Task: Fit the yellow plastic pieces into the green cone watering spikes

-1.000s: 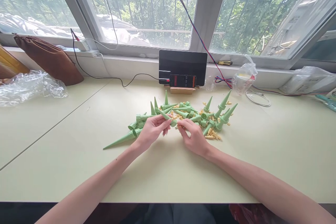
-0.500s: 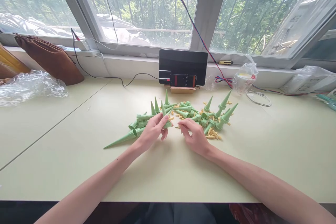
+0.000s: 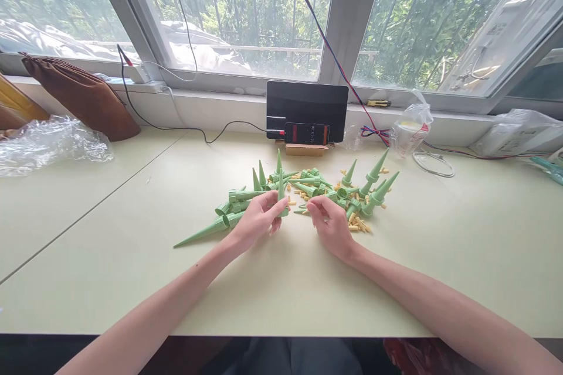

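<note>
Green spikes (image 3: 310, 181) spread across the middle of your table (image 3: 281, 293), nearer its far edge than its near one, some lying flat and some standing points up. Your left hand (image 3: 259, 214) is closed around one more, the held spike (image 3: 281, 187), upright between thumb and fingers at the near side of the pile. A yellow peg (image 3: 292, 203) shows just right of its collar and seems to stick out from it, though your thumb hides where they would join. Your right hand (image 3: 332, 222) sits apart from the left, fingers curled in and fingertips narrowed; you may have something small in them, but I cannot tell. Slim green strips (image 3: 301, 211) lie just beside those fingertips, and loose pegs (image 3: 359, 224) are heaped right of that hand. As I judge it, the step in hand is working on this single spike while the left hand steadies it. Any next move by the right hand would call for a fine pinch, a steady left grip and care not to knock the standing spikes. Toward the table's far edge, a phone (image 3: 307, 133) leans against a tablet (image 3: 308, 99).
</note>
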Demonstrator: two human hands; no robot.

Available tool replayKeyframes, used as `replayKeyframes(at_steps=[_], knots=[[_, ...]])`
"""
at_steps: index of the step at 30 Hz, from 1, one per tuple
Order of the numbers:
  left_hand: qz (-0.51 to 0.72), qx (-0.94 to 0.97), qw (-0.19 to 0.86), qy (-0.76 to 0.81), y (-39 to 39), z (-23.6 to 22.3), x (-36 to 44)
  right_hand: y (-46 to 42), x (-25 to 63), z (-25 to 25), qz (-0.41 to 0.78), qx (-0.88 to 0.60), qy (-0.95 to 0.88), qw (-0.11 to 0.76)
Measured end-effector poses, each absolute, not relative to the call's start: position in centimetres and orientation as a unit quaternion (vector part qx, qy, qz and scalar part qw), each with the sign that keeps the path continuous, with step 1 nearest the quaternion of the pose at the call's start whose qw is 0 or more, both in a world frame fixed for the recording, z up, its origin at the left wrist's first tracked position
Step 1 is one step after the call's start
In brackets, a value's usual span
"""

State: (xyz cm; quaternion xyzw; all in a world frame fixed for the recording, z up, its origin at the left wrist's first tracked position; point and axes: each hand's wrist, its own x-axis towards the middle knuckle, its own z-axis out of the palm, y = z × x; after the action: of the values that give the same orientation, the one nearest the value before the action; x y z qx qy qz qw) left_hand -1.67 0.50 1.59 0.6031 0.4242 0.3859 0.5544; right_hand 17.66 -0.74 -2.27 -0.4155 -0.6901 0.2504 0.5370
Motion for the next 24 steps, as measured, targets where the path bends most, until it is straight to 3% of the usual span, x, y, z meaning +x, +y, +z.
replayKeyframes(at_steps=[9, 24], knots=[[0.368, 0.598, 0.581, 0.410, 0.39, 1.68, -1.72, -0.76, 17.90, -2.32, 0.274, -0.376, -0.668, 0.582], [0.337, 0.580, 0.644, 0.368, -0.04, 1.56, -1.34, -0.63, 17.59, -2.13, 0.317, -0.365, -0.685, 0.545]])
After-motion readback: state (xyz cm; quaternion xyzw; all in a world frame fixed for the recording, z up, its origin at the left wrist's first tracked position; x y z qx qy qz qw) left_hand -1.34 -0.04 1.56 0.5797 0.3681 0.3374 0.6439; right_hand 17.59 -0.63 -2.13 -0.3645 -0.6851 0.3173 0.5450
